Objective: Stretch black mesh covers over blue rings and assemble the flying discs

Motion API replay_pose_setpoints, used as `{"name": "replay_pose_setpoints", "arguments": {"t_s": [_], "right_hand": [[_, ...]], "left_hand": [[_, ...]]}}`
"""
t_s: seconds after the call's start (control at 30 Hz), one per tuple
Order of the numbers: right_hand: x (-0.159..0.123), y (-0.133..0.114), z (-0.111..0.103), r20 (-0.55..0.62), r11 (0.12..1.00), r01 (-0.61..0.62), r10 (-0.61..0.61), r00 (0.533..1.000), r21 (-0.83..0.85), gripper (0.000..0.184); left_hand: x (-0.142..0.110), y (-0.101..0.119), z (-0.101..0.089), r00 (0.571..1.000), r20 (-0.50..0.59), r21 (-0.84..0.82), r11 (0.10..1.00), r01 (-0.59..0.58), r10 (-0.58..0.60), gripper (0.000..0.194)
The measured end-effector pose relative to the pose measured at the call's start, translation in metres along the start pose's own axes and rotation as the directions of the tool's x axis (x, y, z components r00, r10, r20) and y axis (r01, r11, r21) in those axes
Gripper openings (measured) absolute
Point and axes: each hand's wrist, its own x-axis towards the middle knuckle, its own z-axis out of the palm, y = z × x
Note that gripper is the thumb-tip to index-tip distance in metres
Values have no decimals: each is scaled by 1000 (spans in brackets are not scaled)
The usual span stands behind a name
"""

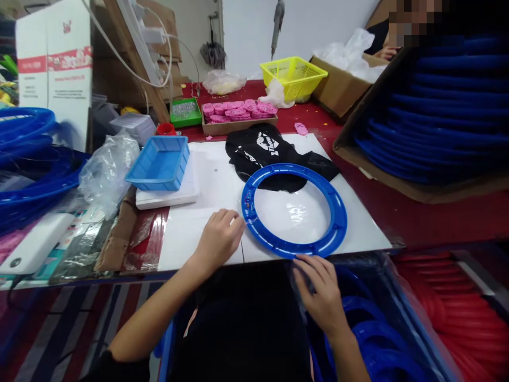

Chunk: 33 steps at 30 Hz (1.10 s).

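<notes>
A blue plastic ring (338, 232) lies on a white board (207, 223) at the table's front edge. Its far rim overlaps a crumpled black printed cloth (254, 151). A small reddish piece sits in the ring's left rim, too small to name. My left hand (220, 239) is just left of that rim, fingers curled together; whatever they pinch, if anything, is hidden. With fingers stretched out, my right hand (320, 292) rests its fingertips at the ring's near rim.
A blue tray (159, 164) stands left, behind it a green tray (186, 112) of small metallic parts. Pink pieces fill a shallow box (238, 114); a yellow basket (294, 74) is behind. Stacked blue rings (445, 106) lean in a carton at right. A co-worker's hand (386, 53) shows beyond.
</notes>
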Motion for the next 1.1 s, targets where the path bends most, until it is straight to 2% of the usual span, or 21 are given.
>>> {"name": "replay_pose_setpoints", "arguments": {"t_s": [0.1, 0.17, 0.27, 0.33, 0.37, 0.4, 0.43, 0.5, 0.57, 0.63, 0.7, 0.73, 0.8, 0.87, 0.9, 0.97, 1.0, 1.03, 1.1], "right_hand": [[-6, 26, -27, -28, 990, -122, 124, 992, 70, 20], [-6, 32, -38, -63, 966, -224, 233, 970, 125, 16], [-3, 20, -40, -193, 931, -335, 359, 913, 145, 13], [0, 1, -34, -216, 877, -429, 471, 855, 215, 14], [2, -9, -31, -163, 809, -494, 560, 812, 319, 19], [4, -18, -29, -67, 694, -551, 648, 759, 463, 27], [7, -25, -27, 63, 538, -586, 702, 710, 606, 38], [11, -32, -27, 344, 189, -608, 680, 648, 771, 57], [12, -31, -33, 532, -66, -611, 571, 625, 789, 62], [7, -29, -44, 636, -212, -619, 461, 619, 757, 58], [-2, -27, -58, 686, -267, -635, 364, 629, 725, 59], [-8, -28, -66, 707, -269, -655, 319, 631, 706, 62], [-17, -30, -82, 742, -232, -706, 257, 619, 669, 67], [-21, -31, -96, 780, -127, -777, 231, 581, 617, 67], [-20, -32, -102, 805, -47, -817, 212, 554, 575, 66], [-12, -31, -111, 853, 192, -863, 156, 498, 468, 65], [-7, -30, -114, 875, 336, -848, 119, 470, 410, 62], [-1, -28, -116, 891, 475, -803, 81, 448, 361, 55], [7, -25, -120, 906, 676, -675, 26, 423, 296, 34]], "left_hand": [[-36, 43, -9, 985, -149, -19, 995, -96, 92, 17], [-54, 73, -12, 979, -175, -60, 991, -117, 105, 29], [-72, 117, -9, 983, -164, -244, 962, -123, 84, 32], [-81, 144, -3, 985, -138, -360, 922, -143, 100, 29], [-85, 155, 2, 984, -118, -388, 906, -169, 133, 28], [-90, 165, 6, 978, -100, -397, 894, -207, 182, 25], [-96, 173, 11, 968, -83, -400, 881, -252, 239, 22], [-109, 184, 21, 933, -27, -398, 852, -340, 359, 17], [-124, 188, 31, 865, 90, -408, 810, -420, 494, 15], [-138, 184, 39, 761, 213, -440, 756, -485, 613, 13], [-149, 176, 44, 680, 284, -471, 716, -515, 676, 12], [-154, 173, 45, 661, 305, -478, 711, -516, 685, 11], [-161, 169, 50, 654, 330, -488, 716, -499, 681, 10], [-164, 176, 58, 638, 344, -524, 705, -478, 689, 10], [-164, 185, 64, 620, 350, -558, 688, -465, 703, 10], [-158, 208, 78, 580, 349, -631, 643, -435, 735, 9], [-152, 221, 86, 572, 340, -664, 621, -416, 746, 9], [-145, 232, 91, 582, 329, -676, 616, -405, 744, 9], [-130, 244, 93, 578, 314, -727, 583, -364, 753, 11]]}}
